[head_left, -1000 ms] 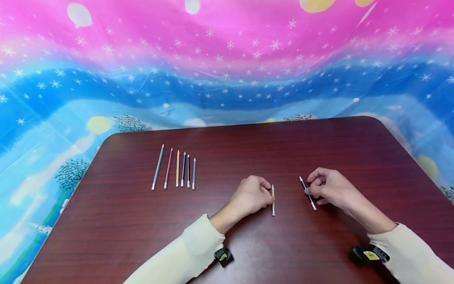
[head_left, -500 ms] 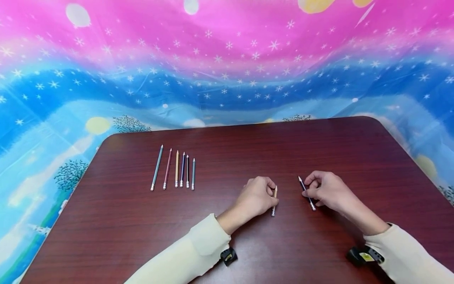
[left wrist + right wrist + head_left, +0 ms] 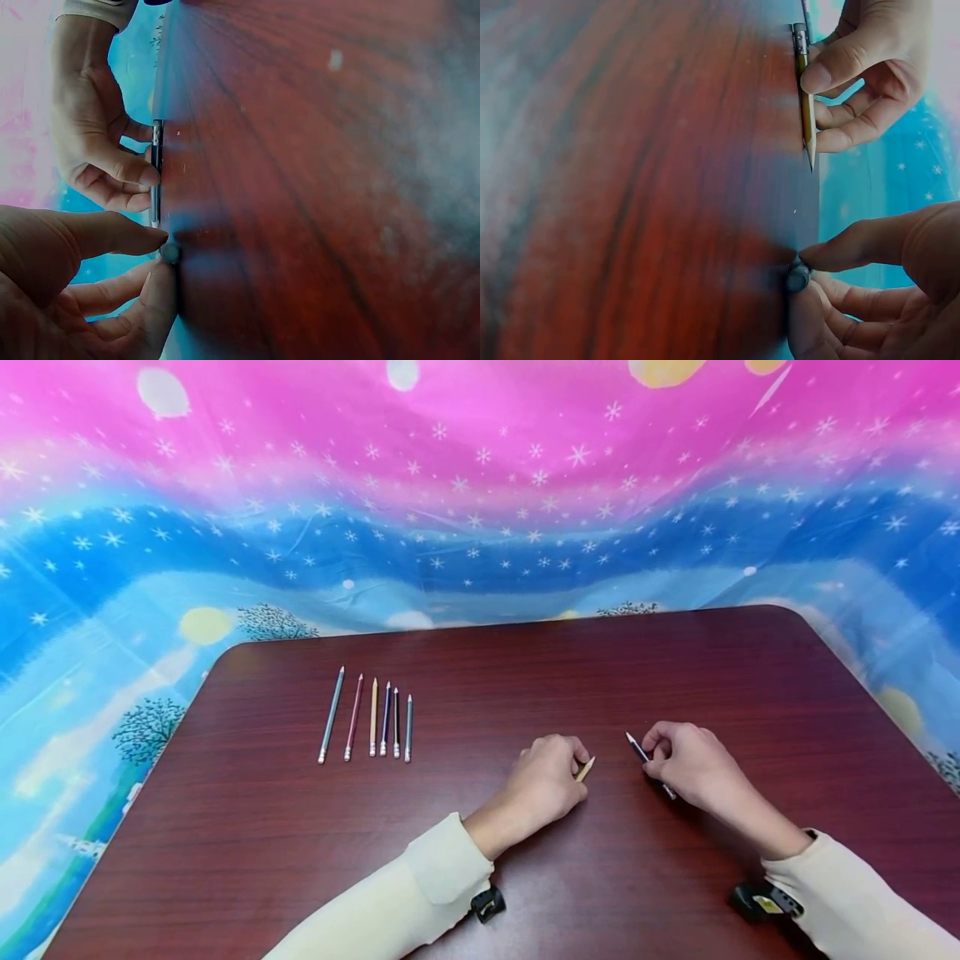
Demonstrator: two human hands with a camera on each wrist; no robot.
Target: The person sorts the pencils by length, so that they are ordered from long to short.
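Near the middle of the table, my left hand (image 3: 546, 778) pinches a short yellow pencil (image 3: 586, 769) between thumb and fingers. Its bare point angles away to the right, and the hand hides the eraser end in the head view. To the right, my right hand (image 3: 692, 767) pinches a dark pencil (image 3: 637, 747), its pale point slanting to the far left. A gap of table separates the two pencils. In the right wrist view the yellow pencil (image 3: 808, 120) shows its eraser end, and the dark pencil's end (image 3: 799, 278) faces the camera, low between thumb and fingers.
A row of several pencils lies at the left of the dark red table (image 3: 480, 693): a long teal pencil (image 3: 332, 717), a red pencil (image 3: 353, 718), a yellow pencil (image 3: 373, 718) and others stepping down in length. A patterned cloth (image 3: 480, 485) hangs behind the table.
The left hand has shifted slightly right, and the yellow pencil has turned so its point leans right. The right hand has moved a little left, with the dark pencil tilting further left.
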